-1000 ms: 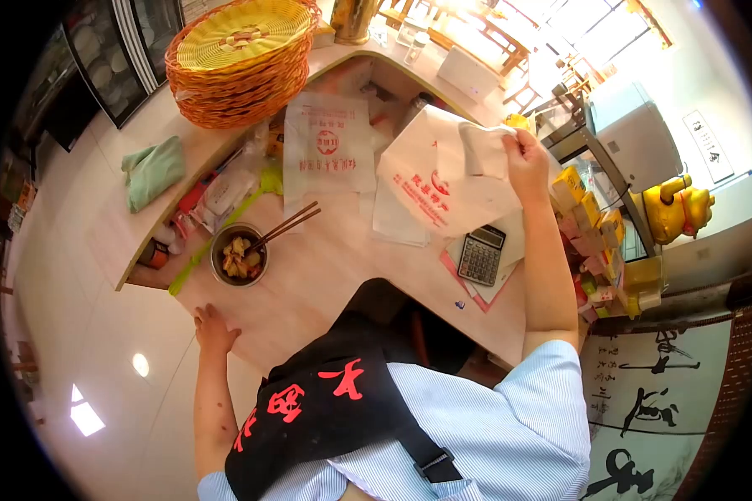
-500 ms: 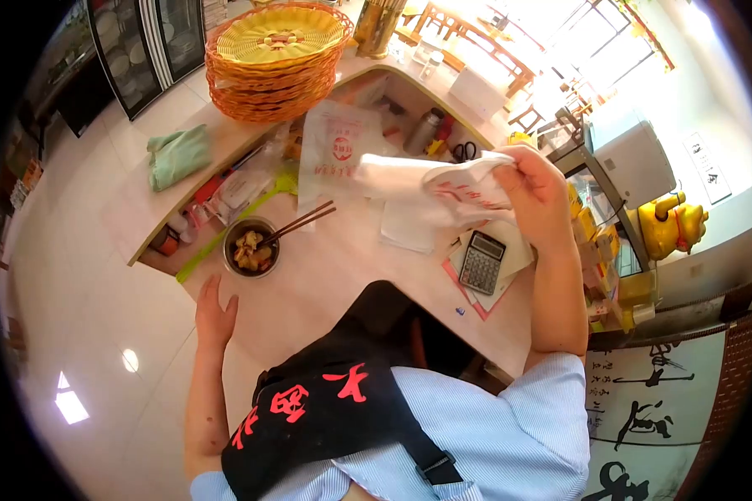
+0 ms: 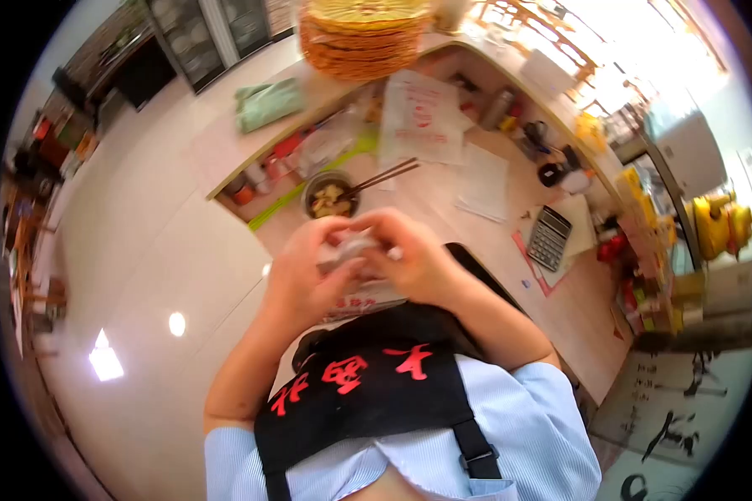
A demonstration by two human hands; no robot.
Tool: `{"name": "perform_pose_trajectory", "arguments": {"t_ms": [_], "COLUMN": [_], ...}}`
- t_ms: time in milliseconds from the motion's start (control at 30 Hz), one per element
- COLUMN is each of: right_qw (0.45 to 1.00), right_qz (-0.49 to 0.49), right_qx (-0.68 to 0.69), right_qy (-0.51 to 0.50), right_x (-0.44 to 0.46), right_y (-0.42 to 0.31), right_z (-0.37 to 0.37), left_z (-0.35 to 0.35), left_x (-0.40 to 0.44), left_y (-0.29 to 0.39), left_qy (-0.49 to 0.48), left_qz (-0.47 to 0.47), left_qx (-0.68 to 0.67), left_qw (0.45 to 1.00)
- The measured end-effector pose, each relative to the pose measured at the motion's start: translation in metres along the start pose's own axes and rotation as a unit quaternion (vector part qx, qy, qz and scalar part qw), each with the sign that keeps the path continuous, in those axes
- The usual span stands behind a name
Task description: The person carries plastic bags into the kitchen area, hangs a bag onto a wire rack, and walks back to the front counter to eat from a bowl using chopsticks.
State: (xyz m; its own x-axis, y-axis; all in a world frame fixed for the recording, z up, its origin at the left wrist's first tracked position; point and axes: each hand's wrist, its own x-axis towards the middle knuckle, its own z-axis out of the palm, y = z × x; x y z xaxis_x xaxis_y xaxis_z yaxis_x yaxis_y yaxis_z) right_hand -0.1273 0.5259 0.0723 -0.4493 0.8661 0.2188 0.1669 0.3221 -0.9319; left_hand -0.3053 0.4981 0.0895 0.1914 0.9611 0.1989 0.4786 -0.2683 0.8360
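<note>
Both hands meet in front of the black apron, closed on a thin white plastic bag [image 3: 366,302] with red print. My left hand [image 3: 302,265] pinches its bunched top from one side. My right hand [image 3: 414,257] grips the same part from the other, the fingers slightly blurred. Below the hands, the bag's printed part hangs against the apron. Just beyond them on the counter is a metal bowl [image 3: 307,200] of food, with chopsticks [image 3: 384,177] resting across its rim.
Another printed white bag [image 3: 422,117] and white sheets [image 3: 483,182] lie on the counter [image 3: 443,213]. A calculator [image 3: 550,238] is to the right. Stacked woven baskets [image 3: 361,50] and a green cloth [image 3: 269,104] occupy the raised ledge. Cluttered shelves run underneath it.
My right hand has brought the bag from over the counter to my chest. My left hand has left the counter edge and joined it on the bag. The view has shifted.
</note>
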Motion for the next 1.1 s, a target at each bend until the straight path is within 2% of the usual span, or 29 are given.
{"name": "perform_pose_trajectory", "arguments": {"t_ms": [33, 200, 300, 333, 433, 533, 633, 767, 867, 967, 1100], "right_qw": [0.999, 0.997, 0.993, 0.994, 0.990, 0.989, 0.971, 0.976, 0.970, 0.965, 0.953], "right_qz": [0.033, 0.039, -0.048, -0.046, -0.097, -0.085, -0.135, -0.166, -0.210, -0.234, -0.270], "right_qx": [-0.007, -0.035, -0.102, -0.096, -0.089, -0.101, -0.155, -0.096, -0.082, -0.094, -0.125], "right_qy": [-0.017, -0.051, -0.025, -0.035, -0.047, -0.073, -0.123, -0.104, -0.091, -0.079, -0.062], "right_x": [-0.004, -0.019, -0.024, -0.024, -0.021, -0.012, -0.001, 0.008, 0.014, 0.015, 0.019], "right_y": [-0.002, -0.011, -0.002, -0.003, -0.001, -0.007, -0.010, -0.004, 0.009, 0.019, 0.015], "right_z": [0.004, 0.026, 0.039, 0.040, 0.042, 0.036, 0.037, 0.045, 0.051, 0.062, 0.057], "left_z": [0.001, 0.001, 0.005, 0.006, 0.003, 0.001, -0.005, -0.007, -0.009, -0.004, -0.004], "left_x": [-0.002, -0.033, -0.045, -0.047, -0.052, -0.048, -0.046, -0.051, -0.059, -0.058, -0.057], "left_y": [-0.006, -0.041, -0.039, -0.038, -0.037, -0.020, -0.015, -0.020, -0.023, -0.024, -0.032], "left_qy": [-0.019, -0.104, -0.071, -0.055, -0.049, 0.009, 0.047, 0.122, 0.145, 0.189, 0.200], "left_qz": [-0.009, -0.092, -0.154, -0.159, -0.088, -0.070, -0.041, -0.010, -0.022, 0.018, 0.087], "left_qx": [-0.045, -0.197, -0.277, -0.270, -0.137, -0.115, -0.046, 0.046, 0.048, 0.092, 0.222], "left_qw": [0.999, 0.971, 0.946, 0.948, 0.985, 0.991, 0.997, 0.991, 0.988, 0.977, 0.950]}}
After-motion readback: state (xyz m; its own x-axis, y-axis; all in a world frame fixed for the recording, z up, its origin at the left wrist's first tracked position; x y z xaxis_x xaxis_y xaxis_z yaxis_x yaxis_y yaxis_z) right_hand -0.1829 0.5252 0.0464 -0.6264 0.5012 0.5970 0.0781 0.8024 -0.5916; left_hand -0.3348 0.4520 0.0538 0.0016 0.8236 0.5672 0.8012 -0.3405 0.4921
